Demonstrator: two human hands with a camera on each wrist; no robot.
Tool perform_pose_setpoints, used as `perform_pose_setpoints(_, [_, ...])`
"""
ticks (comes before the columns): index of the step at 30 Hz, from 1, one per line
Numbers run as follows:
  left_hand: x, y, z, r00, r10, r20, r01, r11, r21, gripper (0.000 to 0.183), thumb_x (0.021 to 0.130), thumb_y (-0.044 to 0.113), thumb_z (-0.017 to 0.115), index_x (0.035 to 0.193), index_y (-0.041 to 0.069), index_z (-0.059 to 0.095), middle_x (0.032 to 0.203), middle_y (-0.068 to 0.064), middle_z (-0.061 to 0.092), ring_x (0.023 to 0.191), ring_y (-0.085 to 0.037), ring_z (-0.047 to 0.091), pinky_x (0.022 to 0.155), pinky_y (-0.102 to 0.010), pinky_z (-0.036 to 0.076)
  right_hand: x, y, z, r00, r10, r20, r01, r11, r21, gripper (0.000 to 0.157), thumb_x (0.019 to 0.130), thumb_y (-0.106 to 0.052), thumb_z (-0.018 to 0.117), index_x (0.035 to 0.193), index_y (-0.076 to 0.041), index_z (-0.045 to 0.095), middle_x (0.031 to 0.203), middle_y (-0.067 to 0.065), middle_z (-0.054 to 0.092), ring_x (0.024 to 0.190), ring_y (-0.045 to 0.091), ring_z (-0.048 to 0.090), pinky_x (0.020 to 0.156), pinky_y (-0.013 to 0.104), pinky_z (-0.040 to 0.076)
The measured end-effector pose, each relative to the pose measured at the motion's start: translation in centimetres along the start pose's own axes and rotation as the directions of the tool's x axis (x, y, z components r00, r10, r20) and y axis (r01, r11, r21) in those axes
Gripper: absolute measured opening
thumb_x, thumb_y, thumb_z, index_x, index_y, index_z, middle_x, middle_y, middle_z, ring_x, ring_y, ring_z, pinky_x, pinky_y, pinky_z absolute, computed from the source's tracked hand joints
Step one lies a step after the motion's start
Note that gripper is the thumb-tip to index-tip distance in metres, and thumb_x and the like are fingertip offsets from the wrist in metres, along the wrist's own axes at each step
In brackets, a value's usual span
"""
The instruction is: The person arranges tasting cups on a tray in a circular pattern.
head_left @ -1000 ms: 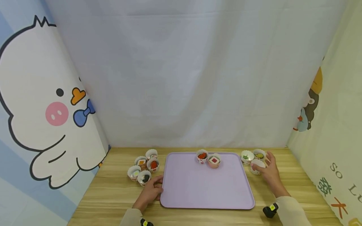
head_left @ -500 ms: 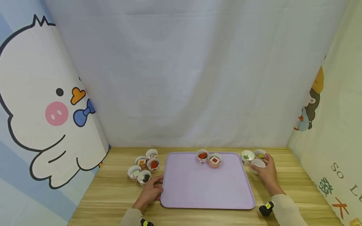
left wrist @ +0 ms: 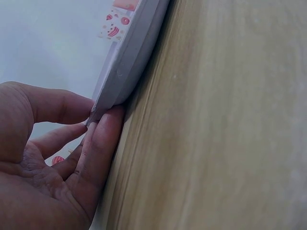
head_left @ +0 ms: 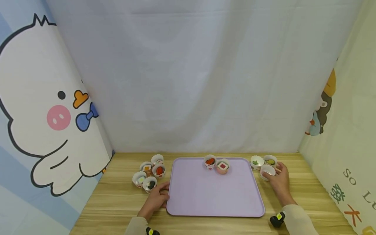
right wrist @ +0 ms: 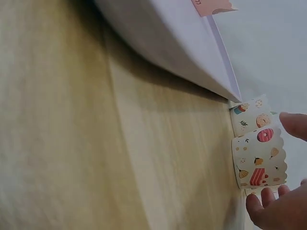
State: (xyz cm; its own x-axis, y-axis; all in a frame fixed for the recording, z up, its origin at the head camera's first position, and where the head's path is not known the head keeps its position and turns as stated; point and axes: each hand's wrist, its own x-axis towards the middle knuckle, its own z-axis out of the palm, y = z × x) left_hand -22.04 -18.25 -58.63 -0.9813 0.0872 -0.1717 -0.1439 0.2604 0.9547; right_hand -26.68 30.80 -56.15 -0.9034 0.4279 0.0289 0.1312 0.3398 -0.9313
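Lilac tray [head_left: 214, 195] lying flat on the wooden tabletop [head_left: 111, 202], its far side near the tabletop's far edge. Left hand [head_left: 157, 199] at the tray's left edge, pinching the rim, thumb on one side and fingers on the other. Right hand [head_left: 280, 181] off the tray's right edge, thumb and fingers spread either side of a printed white cup [right wrist: 261, 158], not closed on it; whether skin meets paper I cannot tell. That cup stands upright on the tabletop, just outside the tray's far right corner, a leaf-topped cup [head_left: 257, 163] and a yellow-green-filled cup [head_left: 270, 160] close behind. On the tray, along its far edge, side by side: orange-red-filled cup [head_left: 210, 162], pink cup [head_left: 223, 166] with a white square, red at centre. Left of the tray, bunched toward the tabletop's far left corner: dark-filled cup [head_left: 149, 184] near the left hand, then pale-filled cup [head_left: 139, 179], orange-filled cup [head_left: 146, 168], red-filled cup [head_left: 159, 171] and, farthest back, a white-rimmed cup [head_left: 157, 160]. Pale curtain [head_left: 182, 81] behind; big cartoon bird [head_left: 32, 98] at left.
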Motion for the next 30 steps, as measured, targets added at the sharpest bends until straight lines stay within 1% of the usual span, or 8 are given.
perform_pose_setpoints(3, [-0.06, 0.05, 0.03, 1.000, -0.005, -0.001, 0.005, 1.000, 0.001, 0.064, 0.078, -0.008, 0.059, 0.141, -0.003, 0.048, 0.121, -0.021, 0.055, 0.085, -0.016, 0.059, 0.053, -0.035, 0.057, -0.17, 0.24, 0.16, 1.000, 0.019, -0.004, -0.019, 1.000, 0.009, 0.086, 0.081, -0.006, 0.075, 0.147, 0.004, 0.022, 0.141, 0.028, 0.036, 0.129, 0.043, 0.042, 0.084, 0.014, 0.037])
perform_pose_setpoints(6, [-0.08, 0.07, 0.07, 1.000, -0.008, 0.000, 0.008, 1.000, 0.001, 0.064, 0.078, -0.008, 0.059, 0.141, -0.003, 0.048, 0.121, -0.020, 0.055, 0.085, -0.015, 0.059, 0.054, -0.036, 0.057, -0.23, 0.54, 0.29, 0.999, 0.035, 0.007, -0.035, 0.999, 0.014, 0.082, 0.082, -0.007, 0.075, 0.145, 0.005, 0.025, 0.139, 0.026, 0.037, 0.128, 0.040, 0.043, 0.073, 0.002, 0.033])
perform_pose_setpoints(9, [-0.09, 0.10, 0.08, 1.000, -0.012, 0.001, 0.012, 1.000, -0.002, 0.064, 0.078, -0.008, 0.058, 0.141, -0.003, 0.048, 0.121, -0.021, 0.055, 0.085, -0.016, 0.059, 0.054, -0.035, 0.057, -0.23, 0.73, 0.35, 0.999, 0.045, 0.028, -0.045, 0.999, 0.009, 0.078, 0.082, -0.008, 0.074, 0.143, 0.005, 0.027, 0.139, 0.026, 0.039, 0.125, 0.037, 0.044, 0.067, 0.000, 0.032])
perform_pose_setpoints(16, [-0.08, 0.15, 0.09, 1.000, -0.020, 0.002, 0.020, 1.000, -0.003, 0.063, 0.079, -0.007, 0.059, 0.141, -0.003, 0.048, 0.121, -0.020, 0.055, 0.083, -0.016, 0.059, 0.053, -0.034, 0.056, -0.40, 0.77, 0.17, 0.996, 0.055, 0.063, -0.052, 0.998, -0.043, 0.074, 0.084, -0.008, 0.073, 0.143, 0.004, 0.031, 0.138, 0.030, 0.042, 0.122, 0.039, 0.045, 0.070, 0.005, 0.031])
perform_pose_setpoints(23, [0.07, -0.02, 0.10, 1.000, -0.021, -0.002, 0.021, 1.000, -0.001, 0.064, 0.079, -0.008, 0.058, 0.142, -0.003, 0.047, 0.122, -0.021, 0.055, 0.083, -0.016, 0.059, 0.053, -0.035, 0.056, -0.20, 0.89, 0.14, 0.996, 0.051, 0.067, -0.045, 0.995, -0.085, 0.071, 0.083, -0.009, 0.072, 0.142, 0.004, 0.035, 0.135, 0.030, 0.045, 0.119, 0.039, 0.047, 0.080, 0.022, 0.038])
perform_pose_setpoints(26, [0.08, -0.02, 0.10, 1.000, -0.026, -0.004, 0.026, 1.000, 0.007, 0.064, 0.079, -0.008, 0.059, 0.142, -0.003, 0.047, 0.121, -0.020, 0.056, 0.083, -0.016, 0.059, 0.052, -0.034, 0.056, -0.25, 0.89, 0.10, 0.997, 0.057, 0.052, -0.052, 0.994, -0.092, 0.070, 0.082, -0.009, 0.072, 0.141, 0.004, 0.037, 0.135, 0.030, 0.045, 0.118, 0.039, 0.048, 0.081, 0.024, 0.039])
perform_pose_setpoints(27, [0.06, 0.01, 0.09, 1.000, -0.027, -0.003, 0.027, 1.000, 0.009, 0.064, 0.079, -0.008, 0.059, 0.141, -0.003, 0.047, 0.121, -0.020, 0.056, 0.083, -0.015, 0.059, 0.052, -0.034, 0.055, -0.25, 0.88, 0.09, 0.997, 0.058, 0.049, -0.053, 0.994, -0.096, 0.069, 0.082, -0.009, 0.072, 0.141, 0.004, 0.038, 0.135, 0.030, 0.046, 0.117, 0.039, 0.048, 0.083, 0.028, 0.040])
perform_pose_setpoints(30, [0.13, -0.09, 0.05, 1.000, -0.027, -0.005, 0.027, 0.999, 0.019, 0.064, 0.079, -0.008, 0.059, 0.141, -0.003, 0.047, 0.119, -0.019, 0.058, 0.082, -0.015, 0.058, 0.051, -0.034, 0.055, -0.35, 0.60, -0.04, 0.998, 0.054, 0.043, -0.049, 0.993, -0.107, 0.069, 0.082, -0.009, 0.073, 0.140, 0.005, 0.039, 0.132, 0.030, 0.047, 0.116, 0.039, 0.048, 0.086, 0.032, 0.041])
